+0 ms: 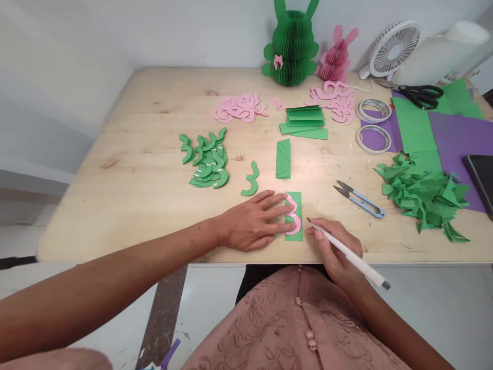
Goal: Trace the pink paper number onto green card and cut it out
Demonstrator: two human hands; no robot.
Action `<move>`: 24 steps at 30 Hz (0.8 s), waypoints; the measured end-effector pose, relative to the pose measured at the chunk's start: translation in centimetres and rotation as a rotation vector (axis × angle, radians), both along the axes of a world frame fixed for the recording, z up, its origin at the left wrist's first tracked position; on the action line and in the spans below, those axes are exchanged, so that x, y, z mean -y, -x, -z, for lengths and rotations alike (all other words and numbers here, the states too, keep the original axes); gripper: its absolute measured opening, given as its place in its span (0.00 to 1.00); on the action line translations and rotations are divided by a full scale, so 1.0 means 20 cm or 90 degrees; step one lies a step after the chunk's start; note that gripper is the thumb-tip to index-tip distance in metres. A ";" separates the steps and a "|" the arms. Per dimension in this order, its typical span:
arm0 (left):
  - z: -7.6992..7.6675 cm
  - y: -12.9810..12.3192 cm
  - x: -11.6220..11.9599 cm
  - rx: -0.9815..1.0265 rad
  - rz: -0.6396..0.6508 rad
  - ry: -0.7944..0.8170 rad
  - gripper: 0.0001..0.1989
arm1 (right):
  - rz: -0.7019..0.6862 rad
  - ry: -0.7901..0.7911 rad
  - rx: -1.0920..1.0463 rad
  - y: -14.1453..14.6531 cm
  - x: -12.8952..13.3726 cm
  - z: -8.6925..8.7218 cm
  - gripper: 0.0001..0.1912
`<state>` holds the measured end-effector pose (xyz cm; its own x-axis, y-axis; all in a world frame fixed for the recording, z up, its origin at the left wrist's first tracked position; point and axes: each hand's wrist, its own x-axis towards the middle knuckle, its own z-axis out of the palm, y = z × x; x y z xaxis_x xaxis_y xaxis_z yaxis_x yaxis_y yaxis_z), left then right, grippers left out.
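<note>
My left hand (256, 221) lies with fingers spread, its fingertips on a pink curved paper shape (296, 224). Under that shape is a green paper strip (294, 238) near the table's front edge. Just right of the strip, my right hand (339, 244) grips a white pen (352, 256), its tip close to the strip but apart from it. Above the strip lies another green piece (283, 162) with drawn curved lines. A single green wavy cutout (251, 182) rests above my left hand.
Green cutouts (210, 162) are piled at left, pink ones (239, 108) behind. Blue snips (362, 199), green scraps (427, 195), tape rolls (373, 139) and black scissors (419, 95) lie right. Paper figures (295, 49) and a white fan (395, 49) stand at the back.
</note>
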<state>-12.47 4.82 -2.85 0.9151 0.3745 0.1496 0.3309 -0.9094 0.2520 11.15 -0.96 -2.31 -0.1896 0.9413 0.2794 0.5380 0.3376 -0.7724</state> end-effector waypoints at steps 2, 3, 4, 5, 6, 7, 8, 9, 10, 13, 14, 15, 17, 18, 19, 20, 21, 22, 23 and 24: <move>0.00 0.00 0.00 -0.003 -0.002 -0.001 0.24 | -0.049 -0.062 0.029 0.00 -0.01 0.00 0.13; 0.00 0.00 0.00 -0.004 -0.002 -0.002 0.24 | -0.071 -0.088 0.051 0.01 -0.01 0.00 0.14; 0.00 0.00 0.00 -0.004 -0.002 -0.003 0.24 | -0.088 -0.108 0.076 0.01 -0.01 0.01 0.15; 0.00 0.00 0.01 -0.003 -0.001 -0.004 0.25 | -0.100 -0.124 0.102 0.01 -0.02 0.01 0.15; 0.00 0.00 0.01 -0.003 -0.001 -0.005 0.25 | -0.104 -0.138 0.128 0.01 -0.02 0.01 0.15; 0.01 0.00 0.01 -0.003 0.000 -0.006 0.25 | -0.104 -0.151 0.151 0.01 -0.02 0.02 0.15; 0.01 0.01 0.01 -0.004 0.001 -0.007 0.25 | -0.102 -0.162 0.172 0.01 -0.02 0.03 0.14; 0.01 0.01 0.01 -0.005 0.001 -0.009 0.25 | -0.100 -0.173 0.189 0.02 -0.02 0.03 0.14; 0.00 0.01 0.01 -0.007 0.001 -0.012 0.25 | -0.097 -0.182 0.202 0.02 -0.02 0.04 0.14; 0.00 0.00 0.01 -0.014 0.002 -0.019 0.24 | -0.091 -0.205 0.222 0.02 -0.01 0.05 0.14; -0.01 0.00 0.01 -0.015 0.001 -0.021 0.24 | -0.092 -0.211 0.225 0.02 -0.01 0.05 0.14; -0.01 0.00 0.01 -0.016 0.000 -0.021 0.24 | -0.092 -0.216 0.226 0.02 -0.01 0.05 0.14; -0.02 -0.01 0.01 -0.018 -0.003 -0.021 0.24 | -0.092 -0.222 0.229 0.02 -0.01 0.05 0.14; -0.02 -0.01 0.01 -0.019 -0.003 -0.022 0.24 | -0.091 -0.225 0.231 0.02 -0.01 0.04 0.14; -0.03 -0.01 0.01 -0.018 -0.002 -0.022 0.24 | -0.089 -0.227 0.233 0.02 -0.01 0.04 0.14; -0.03 -0.01 0.02 -0.018 0.000 -0.023 0.24 | -0.088 -0.229 0.235 0.02 -0.01 0.04 0.13; -0.03 -0.01 0.02 -0.017 0.001 -0.025 0.24 | -0.088 -0.232 0.236 0.02 -0.01 0.05 0.13; -0.03 -0.01 0.02 -0.016 0.001 -0.027 0.24 | -0.087 -0.232 0.237 0.02 0.00 0.05 0.13; -0.03 -0.01 0.02 -0.017 0.000 -0.028 0.24 | -0.087 -0.231 0.238 0.02 0.00 0.05 0.12; -0.03 -0.01 0.02 -0.018 -0.004 -0.029 0.24 | -0.086 -0.230 0.238 0.02 0.00 0.06 0.12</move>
